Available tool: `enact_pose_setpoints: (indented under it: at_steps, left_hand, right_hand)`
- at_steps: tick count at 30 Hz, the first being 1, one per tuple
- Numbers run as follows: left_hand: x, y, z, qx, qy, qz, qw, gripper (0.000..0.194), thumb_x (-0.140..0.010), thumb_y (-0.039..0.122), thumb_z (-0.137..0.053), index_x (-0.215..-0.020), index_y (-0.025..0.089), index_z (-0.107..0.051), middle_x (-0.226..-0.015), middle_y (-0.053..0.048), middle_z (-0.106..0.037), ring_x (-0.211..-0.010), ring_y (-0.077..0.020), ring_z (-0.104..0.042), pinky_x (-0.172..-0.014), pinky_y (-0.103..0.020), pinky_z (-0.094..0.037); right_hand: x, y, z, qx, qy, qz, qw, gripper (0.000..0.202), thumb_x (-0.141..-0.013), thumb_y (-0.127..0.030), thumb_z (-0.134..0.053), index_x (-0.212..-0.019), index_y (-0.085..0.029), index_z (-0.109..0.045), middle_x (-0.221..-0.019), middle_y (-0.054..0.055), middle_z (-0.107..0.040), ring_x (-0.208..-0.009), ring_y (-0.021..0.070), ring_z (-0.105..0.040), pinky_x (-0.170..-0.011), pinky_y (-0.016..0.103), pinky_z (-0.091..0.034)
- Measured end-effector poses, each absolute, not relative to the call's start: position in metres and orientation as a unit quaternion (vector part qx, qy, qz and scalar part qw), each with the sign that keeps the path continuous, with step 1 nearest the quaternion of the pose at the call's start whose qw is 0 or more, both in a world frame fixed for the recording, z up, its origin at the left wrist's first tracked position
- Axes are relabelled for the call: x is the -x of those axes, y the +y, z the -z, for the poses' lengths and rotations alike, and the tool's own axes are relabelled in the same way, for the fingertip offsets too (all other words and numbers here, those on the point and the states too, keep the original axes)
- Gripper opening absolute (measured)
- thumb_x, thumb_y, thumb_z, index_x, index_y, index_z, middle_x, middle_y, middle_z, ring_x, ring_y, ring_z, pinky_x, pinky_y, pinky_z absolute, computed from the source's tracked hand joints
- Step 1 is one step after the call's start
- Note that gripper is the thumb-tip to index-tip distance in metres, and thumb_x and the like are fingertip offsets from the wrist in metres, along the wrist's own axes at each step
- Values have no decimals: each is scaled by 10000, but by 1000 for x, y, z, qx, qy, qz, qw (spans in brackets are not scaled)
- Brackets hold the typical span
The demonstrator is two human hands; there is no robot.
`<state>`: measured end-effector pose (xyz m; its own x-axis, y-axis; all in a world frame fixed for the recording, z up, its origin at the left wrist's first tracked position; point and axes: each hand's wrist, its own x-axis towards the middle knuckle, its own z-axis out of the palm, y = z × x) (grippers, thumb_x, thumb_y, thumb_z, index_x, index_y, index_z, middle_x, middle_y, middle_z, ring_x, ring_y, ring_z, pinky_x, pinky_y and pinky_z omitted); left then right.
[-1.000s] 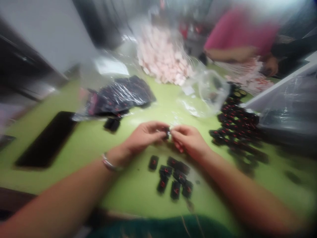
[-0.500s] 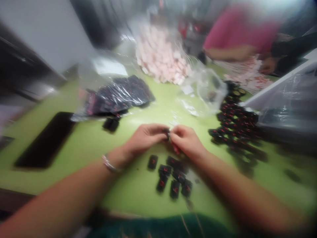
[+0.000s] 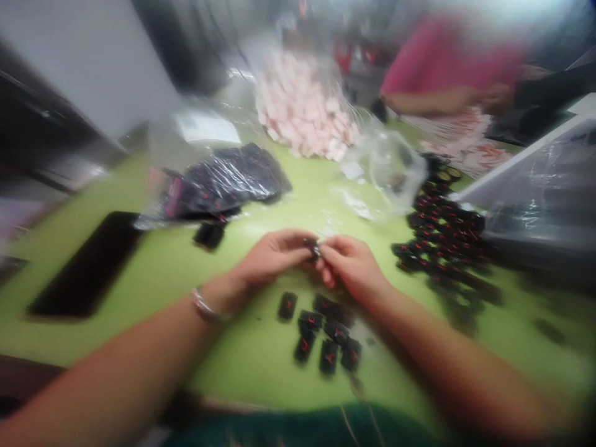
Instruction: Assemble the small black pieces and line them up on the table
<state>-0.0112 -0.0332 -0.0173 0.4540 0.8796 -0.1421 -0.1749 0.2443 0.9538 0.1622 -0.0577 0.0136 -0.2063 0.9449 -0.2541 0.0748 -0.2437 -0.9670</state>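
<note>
Between thumb and fingers my left hand (image 3: 280,253) grips a small black block (image 3: 310,246), one like the others on the table. My right hand (image 3: 350,263) meets it from the right, fingers pinched at the block's edge where a tiny pale bit shows; what that bit is I cannot make out. Just below my hands lie several black blocks with red marks (image 3: 329,355) on the green table (image 3: 233,366). Tiny white pieces (image 3: 329,218) are scattered just beyond my fingertips.
A clear bag of dark blocks (image 3: 233,177) lies back left, near a black flat slab (image 3: 86,264). Pale pink pieces (image 3: 302,105) fill a bag at the back. A heap of black and red blocks (image 3: 442,226) lies right, beside a plastic-covered box (image 3: 544,180). A person in pink (image 3: 456,62) works across.
My hands stay together around the small black block, with slight shifts of the right fingers. Across the table, the other person's hand has lifted from the pale strands.
</note>
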Motion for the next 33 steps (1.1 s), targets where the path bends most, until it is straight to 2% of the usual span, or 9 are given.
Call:
enact_pose_setpoints:
  at_steps: [7, 14, 19, 24, 28, 33]
  left_hand:
    - [11, -35, 19, -546, 355, -369, 663, 317, -742, 270, -733, -1031, 147, -686, -960, -74, -731, -849, -176, -679, -839, -321, -538]
    - [10, -38, 20, -619, 375, -355, 592, 317, -779, 297, -686, -1065, 161, -706, -960, -68, -737, -876, -201, -681, -863, -341, -537]
    - [5, -41, 16, -598, 342, -359, 630, 280, -808, 276, -660, -1066, 175, -703, -944, -45, -740, -852, -171, -682, -817, -288, -545]
    - [8, -38, 16, -550, 344, -378, 660, 353, -778, 261, -697, -1114, 157, -671, -999, -73, -729, -823, -160, -680, -803, -290, -545]
    - [11, -36, 19, -553, 360, -381, 648, 381, -779, 276, -692, -1137, 154, -646, -968, -74, -727, -769, -152, -677, -777, -298, -552]
    - [11, -38, 18, -605, 364, -365, 607, 357, -808, 274, -651, -1140, 142, -645, -925, -68, -726, -808, -162, -673, -810, -305, -544]
  right_hand:
    - [-165, -57, -14, 519, -494, -606, 347, 181, -772, -316, -599, -706, -179, -502, -500, -58, -582, -350, 55, -492, -333, 139, -363]
    - [-162, -56, -16, 570, -544, -531, 312, 169, -743, -215, -560, -618, -193, -449, -446, -63, -544, -325, 73, -503, -309, 145, -354]
    - [-162, -56, -15, 566, -533, -535, 331, 314, -792, -411, -594, -615, -190, -458, -434, -51, -536, -304, 75, -488, -284, 147, -328]
    - [-168, -55, -14, 504, -508, -589, 376, 347, -819, -504, -558, -753, -164, -569, -533, -15, -610, -387, 91, -565, -372, 179, -455]
    - [-166, -54, -16, 513, -509, -598, 347, 229, -765, -381, -630, -740, -165, -557, -573, -16, -634, -414, 84, -579, -389, 170, -468]
    - [-164, -56, -17, 527, -521, -585, 329, 167, -774, -317, -576, -708, -178, -513, -543, -27, -625, -390, 78, -561, -362, 156, -442]
